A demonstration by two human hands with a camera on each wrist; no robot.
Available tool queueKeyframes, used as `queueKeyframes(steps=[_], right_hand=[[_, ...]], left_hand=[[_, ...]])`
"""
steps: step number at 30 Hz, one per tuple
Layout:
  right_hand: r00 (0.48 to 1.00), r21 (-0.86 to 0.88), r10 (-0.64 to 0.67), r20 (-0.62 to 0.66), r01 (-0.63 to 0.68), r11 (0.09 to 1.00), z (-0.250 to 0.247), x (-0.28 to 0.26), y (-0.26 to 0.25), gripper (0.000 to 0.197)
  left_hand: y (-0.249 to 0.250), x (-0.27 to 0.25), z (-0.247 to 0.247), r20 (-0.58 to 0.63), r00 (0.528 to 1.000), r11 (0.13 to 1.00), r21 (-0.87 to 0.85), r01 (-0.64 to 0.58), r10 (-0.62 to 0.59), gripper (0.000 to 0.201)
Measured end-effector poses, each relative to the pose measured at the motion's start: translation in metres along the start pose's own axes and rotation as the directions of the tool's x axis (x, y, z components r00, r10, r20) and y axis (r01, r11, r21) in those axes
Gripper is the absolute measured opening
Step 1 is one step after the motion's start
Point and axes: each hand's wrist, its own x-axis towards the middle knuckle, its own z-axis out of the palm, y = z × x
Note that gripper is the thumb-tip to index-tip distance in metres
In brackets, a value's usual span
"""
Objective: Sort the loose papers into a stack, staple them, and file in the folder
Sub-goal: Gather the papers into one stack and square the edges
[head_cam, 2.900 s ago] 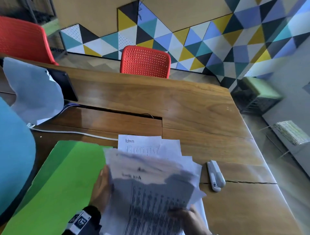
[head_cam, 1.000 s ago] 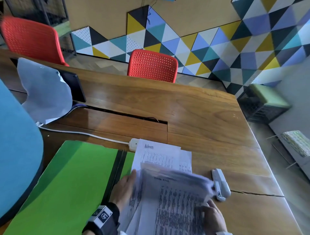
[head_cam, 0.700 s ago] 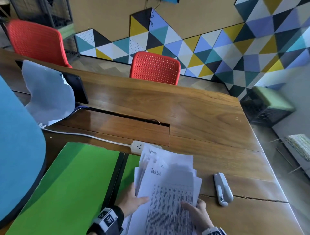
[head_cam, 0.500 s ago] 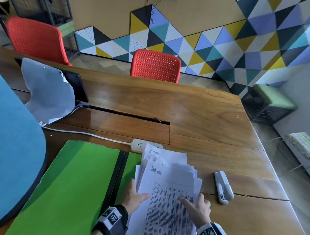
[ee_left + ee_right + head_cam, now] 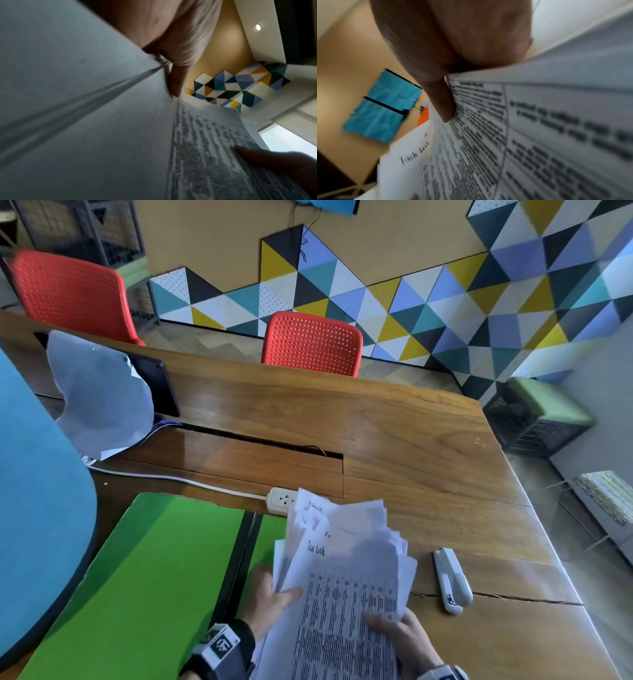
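A sheaf of white printed papers (image 5: 346, 577), its top sheet headed "Task List", is held tilted up over the near table edge, with the sheet edges fanned and uneven. My left hand (image 5: 274, 594) grips its left edge, thumb (image 5: 176, 81) on top of the papers (image 5: 120, 135). My right hand (image 5: 394, 625) grips the lower right edge, thumb (image 5: 443, 105) pressed on the printed sheet (image 5: 505, 135). An open green folder (image 5: 154, 577) lies flat to the left, partly under the sheaf. A white stapler (image 5: 450, 580) lies on the table to the right.
A white power strip (image 5: 281, 500) with its cable sits just beyond the papers. A dark tablet (image 5: 157, 388) with a pale sheet draped on it stands at the far left. A blue curved surface (image 5: 34, 508) fills the left edge. Two red chairs (image 5: 311, 344) stand behind the wooden table (image 5: 394, 440).
The sheets were gathered from a loose spread and pressed on the table. Now both hands grip the sheaf and it is raised and tilted, its top edge reaching the power strip.
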Motion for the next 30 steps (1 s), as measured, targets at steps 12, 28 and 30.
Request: queueKeyframes(steps=[12,28,30], right_hand=[[0.964,-0.099,-0.267,-0.013,0.264,0.959,0.021,-0.064,-0.059,0.024],[0.588,-0.251,-0.773,-0.236,0.732,0.633,0.051,-0.058,-0.082,0.05],[0.654,-0.252,-0.741,-0.153,0.699,0.669,0.05,-0.052,-0.077,0.046]], left_hand=[[0.03,-0.012,-0.025,0.224,0.968,0.947,-0.319,-0.038,0.114,0.046],[0.115,-0.042,-0.067,-0.209,0.88,0.766,-0.434,-0.474,0.426,0.066],[0.105,-0.035,-0.067,-0.157,0.891,0.783,-0.429,-0.451,0.427,0.07]])
